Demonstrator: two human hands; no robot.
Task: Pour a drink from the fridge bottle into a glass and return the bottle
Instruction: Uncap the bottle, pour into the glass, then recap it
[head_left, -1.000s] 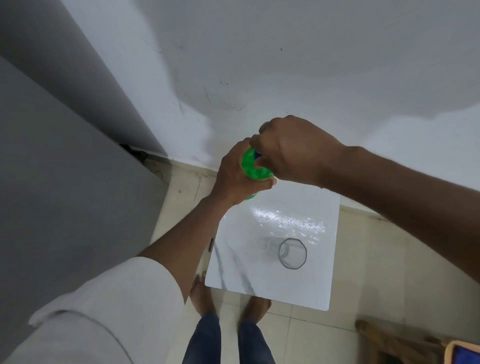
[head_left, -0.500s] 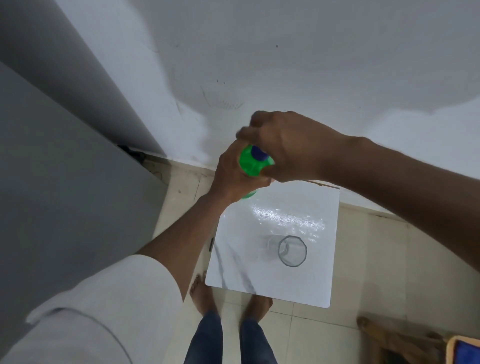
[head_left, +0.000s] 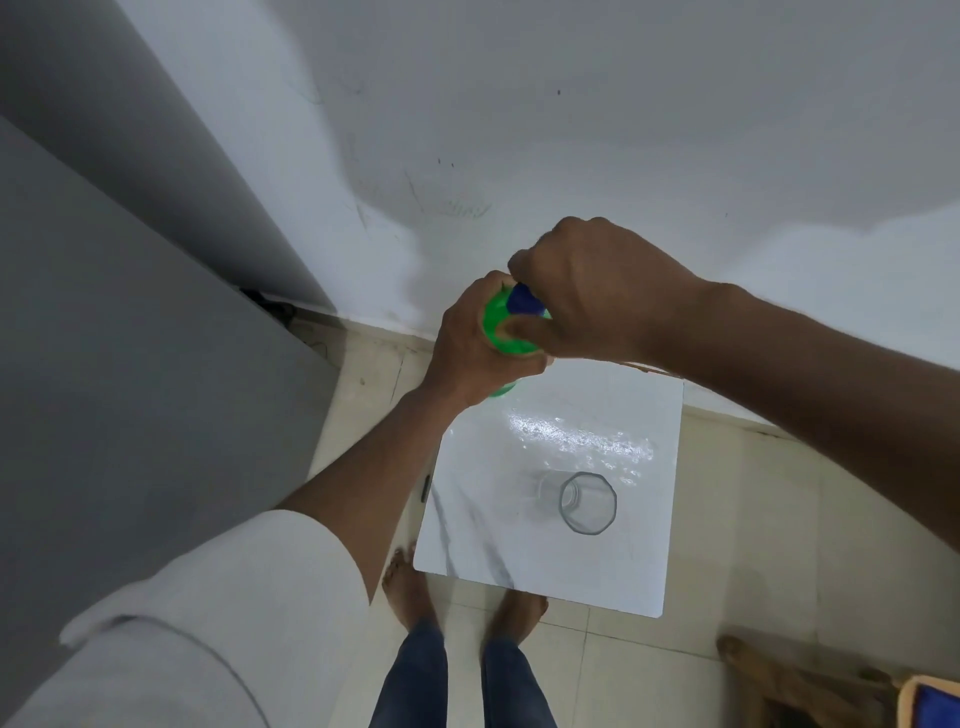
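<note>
A green bottle (head_left: 497, 325) is held upright above the far left corner of a small white marble-look table (head_left: 483, 540). My left hand (head_left: 472, 353) is wrapped around the bottle's shoulder. My right hand (head_left: 592, 286) comes from the right and pinches the blue cap (head_left: 522, 301) on top with fingers and thumb. A clear empty glass (head_left: 587, 501) with a many-sided rim stands upright on the table, to the right of its middle, well below both hands. Most of the bottle's body is hidden behind my left hand.
A grey fridge side (head_left: 130, 364) fills the left. A white wall (head_left: 571, 130) stands behind the table. My bare feet (head_left: 462, 592) are on the beige tiled floor at the table's near edge. A wooden stool or chair (head_left: 810, 686) sits at the bottom right.
My right hand has turned on the cap, its fingers shifting round from the left side toward the front. The bottle and left hand stay in the same place. The glass has not moved.
</note>
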